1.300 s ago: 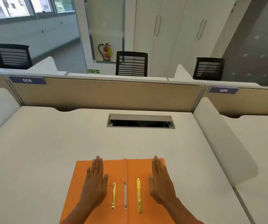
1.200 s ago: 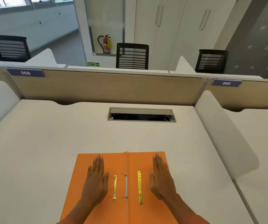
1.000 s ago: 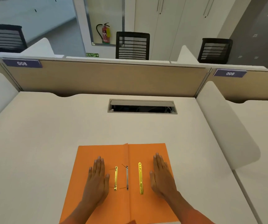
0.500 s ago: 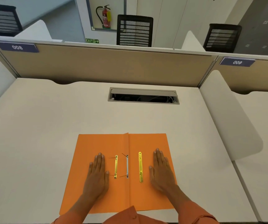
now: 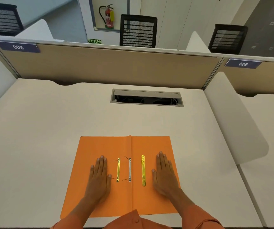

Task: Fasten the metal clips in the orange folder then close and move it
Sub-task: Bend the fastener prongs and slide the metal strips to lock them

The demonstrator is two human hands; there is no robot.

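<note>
An orange folder (image 5: pixel 110 146) lies open and flat on the desk near its front edge. Along the spine sits a silver fastener strip (image 5: pixel 129 169) with thin prongs sticking out. A gold clip bar (image 5: pixel 118 169) lies loose on the left leaf and a longer gold clip bar (image 5: pixel 143 170) on the right leaf. My left hand (image 5: pixel 100 176) rests flat, palm down, on the left leaf beside the short bar. My right hand (image 5: pixel 165 173) rests flat on the right leaf beside the long bar. Neither hand holds anything.
The white desk (image 5: pixel 50 129) has an open cable hatch (image 5: pixel 147 100) at the back centre. A beige partition (image 5: pixel 110 66) closes the far side. White curved dividers (image 5: pixel 235 123) stand at right and left. Office chairs (image 5: pixel 138 30) sit beyond the partition.
The camera has tilted down, so the folder and hands appear higher in the frame. Both hands stay flat on the folder leaves; the clips have not moved.
</note>
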